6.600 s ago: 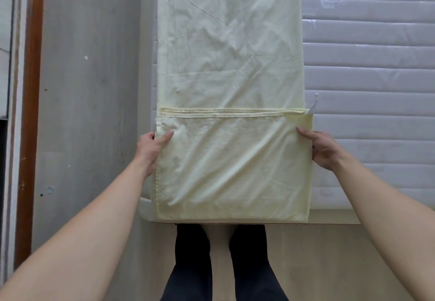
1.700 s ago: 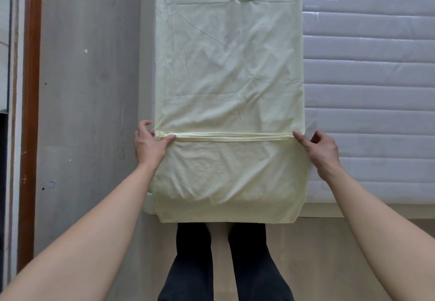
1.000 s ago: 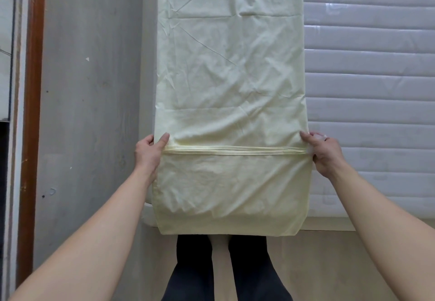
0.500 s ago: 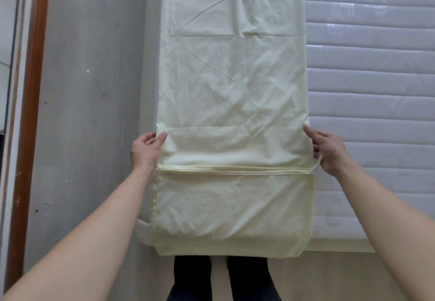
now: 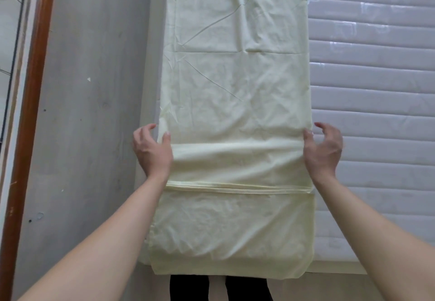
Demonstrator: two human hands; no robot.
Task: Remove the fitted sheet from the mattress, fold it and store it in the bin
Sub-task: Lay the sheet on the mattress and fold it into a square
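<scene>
Two hands frame the job, and around them, starting at your far left, a brown wooden door frame (image 5: 30, 122) runs up the edge of the view from 7 o'clock toward 11. Next to it lies grey floor (image 5: 94, 117), speckled with a few small marks, reaching right up to the pale side of the mattress (image 5: 372, 103). Your left hand (image 5: 152, 151) sits at about 9 o'clock from the centre of the view, on the left edge of the fitted sheet (image 5: 235, 93); its thumb lies on top of the cloth and its fingers curl at the edge, so it pinches the fabric there. That pale yellow sheet is folded into a long strip lying on the mattress along its left side, stretching from 12 o'clock down to 6, where its near end hangs a little over the mattress edge. A folded hem crosses the strip just below your hands, and between them the cloth is bunched into a soft ridge. Your right hand (image 5: 323, 150), at about 3 o'clock, touches the sheet's right edge with its thumb while the fingers curl loosely above the cloth, apart from it. Beyond it, the white quilted mattress fills the right side. At 6 o'clock your dark trouser legs (image 5: 219, 287) show below the sheet's hanging end.
</scene>
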